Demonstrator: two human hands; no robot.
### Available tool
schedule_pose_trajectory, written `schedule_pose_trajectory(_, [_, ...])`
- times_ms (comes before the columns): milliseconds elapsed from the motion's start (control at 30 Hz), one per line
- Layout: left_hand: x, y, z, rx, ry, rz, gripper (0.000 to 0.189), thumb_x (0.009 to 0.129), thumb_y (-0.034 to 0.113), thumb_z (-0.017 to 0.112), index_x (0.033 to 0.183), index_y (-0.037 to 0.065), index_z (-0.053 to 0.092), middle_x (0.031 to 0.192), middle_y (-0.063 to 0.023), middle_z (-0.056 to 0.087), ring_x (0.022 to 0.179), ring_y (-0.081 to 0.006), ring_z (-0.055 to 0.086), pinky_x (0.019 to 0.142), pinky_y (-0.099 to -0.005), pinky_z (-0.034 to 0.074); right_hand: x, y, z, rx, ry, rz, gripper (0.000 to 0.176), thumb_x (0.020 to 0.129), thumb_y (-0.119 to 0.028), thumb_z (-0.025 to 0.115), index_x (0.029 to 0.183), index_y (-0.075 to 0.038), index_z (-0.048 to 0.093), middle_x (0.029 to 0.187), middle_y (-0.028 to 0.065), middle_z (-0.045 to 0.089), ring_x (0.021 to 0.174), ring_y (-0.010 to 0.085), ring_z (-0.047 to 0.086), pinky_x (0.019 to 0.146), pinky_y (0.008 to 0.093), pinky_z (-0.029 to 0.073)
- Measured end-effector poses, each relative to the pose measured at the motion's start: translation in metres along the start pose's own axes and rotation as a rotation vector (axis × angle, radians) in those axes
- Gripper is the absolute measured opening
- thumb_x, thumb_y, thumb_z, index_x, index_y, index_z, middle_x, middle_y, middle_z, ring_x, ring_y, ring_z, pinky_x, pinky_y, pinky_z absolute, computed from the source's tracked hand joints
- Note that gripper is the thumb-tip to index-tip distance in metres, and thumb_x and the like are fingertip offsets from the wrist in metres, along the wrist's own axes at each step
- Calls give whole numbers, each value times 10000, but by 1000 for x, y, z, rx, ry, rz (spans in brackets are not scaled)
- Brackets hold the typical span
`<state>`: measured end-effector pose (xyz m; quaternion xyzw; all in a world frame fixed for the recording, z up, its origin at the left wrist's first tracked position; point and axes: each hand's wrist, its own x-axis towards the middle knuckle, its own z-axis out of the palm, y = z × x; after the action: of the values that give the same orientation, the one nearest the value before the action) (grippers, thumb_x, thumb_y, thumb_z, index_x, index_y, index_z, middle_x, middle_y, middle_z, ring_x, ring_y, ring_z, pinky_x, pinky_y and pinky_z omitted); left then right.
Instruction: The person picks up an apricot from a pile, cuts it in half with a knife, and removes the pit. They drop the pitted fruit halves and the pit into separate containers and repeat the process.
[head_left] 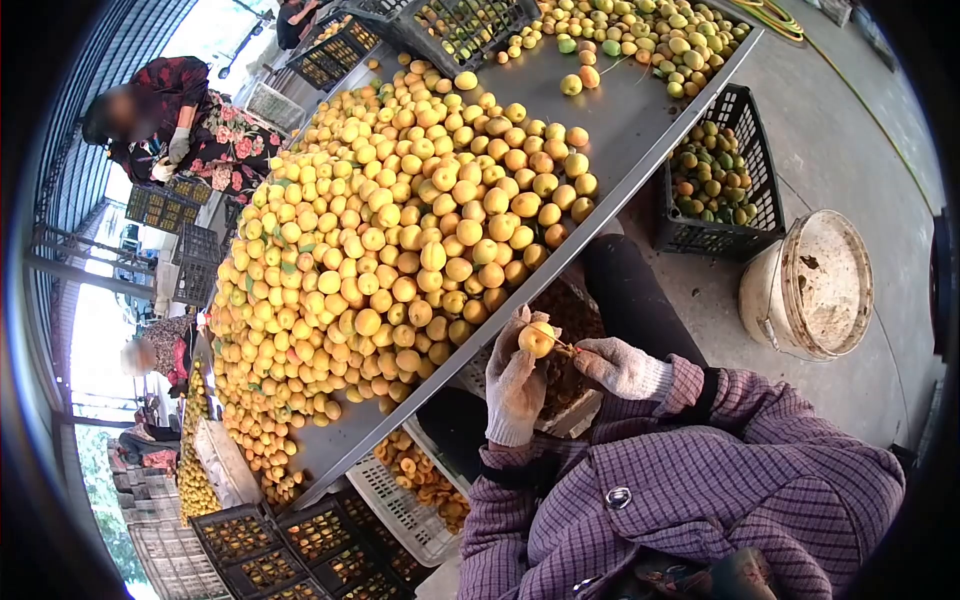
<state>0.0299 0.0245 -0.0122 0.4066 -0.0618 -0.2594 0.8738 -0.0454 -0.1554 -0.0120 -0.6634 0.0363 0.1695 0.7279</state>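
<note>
i see the left hand (515, 385) closed around an apricot (537, 339); the right hand (620, 366) pinches a thin tool (566, 347) against it (both gloved), beside the heaped table (625, 115).

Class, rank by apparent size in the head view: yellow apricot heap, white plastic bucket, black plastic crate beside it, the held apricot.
1. Yellow apricot heap
2. Black plastic crate and white plastic bucket: look alike, unranked
3. Small yellow apricot in gloved left hand

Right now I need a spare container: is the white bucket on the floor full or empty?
Empty: the white bucket shows only its bare, stained inside, with no fruit in it.
</note>
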Motion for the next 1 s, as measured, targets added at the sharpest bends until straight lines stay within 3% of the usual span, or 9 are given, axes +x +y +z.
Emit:
schedule_pose_trajectory(200, [-1,0,5,13,38,58,536,875,148,697,1360,30,502,1282,-106,566,1199,-281,562,1041,-409,446,1,8,3,148,19,53,412,1008,-373,537,1139,10,608,853,14,590,786,92,505,721,257,464])
schedule_pose_trajectory(433, [-4,1,18,73,133,77,512,902,144,674,1367,34,489,1305,-96,545,1244,-266,526,1069,-449,434,-3,4,10,6,35,2,428,1008,-384,527,1132,19,599,875,43,616,807,127,536,732,288,477])
schedule_pose_trajectory(500, [-4,2,22,-4,168,73,484,901,27,634,1359,12,480,1295,-116,551,1241,-248,524,1078,-464,439,-1,7,10,-24,33,10,432,1007,-384,528,1141,21,597,882,51,623,810,137,544,742,298,482])
schedule_pose_trajectory(633, [-3,-2,20,-40,167,51,455,916,56,629,1346,13,488,1303,-115,550,1247,-264,521,1069,-472,444,-2,7,13,-39,60,40,406,1007,-353,536,1151,22,595,890,59,630,817,142,548,760,303,488])
schedule_pose_trajectory(733, [-2,-4,17,-158,48,29,405,910,118,662,1278,8,536,1277,-119,568,1234,-305,528,1058,-483,447,-3,5,11,-87,51,2,397,1005,-337,546,1159,26,593,898,53,629,819,128,540,758,286,486])
schedule_pose_trajectory(1000, [-2,-9,10,-164,85,46,386,912,114,662,1269,17,551,1249,-114,574,1223,-269,536,1077,-473,434,1,13,8,-8,38,33,389,1003,-326,554,1155,31,585,894,40,617,810,108,520,735,266,479])
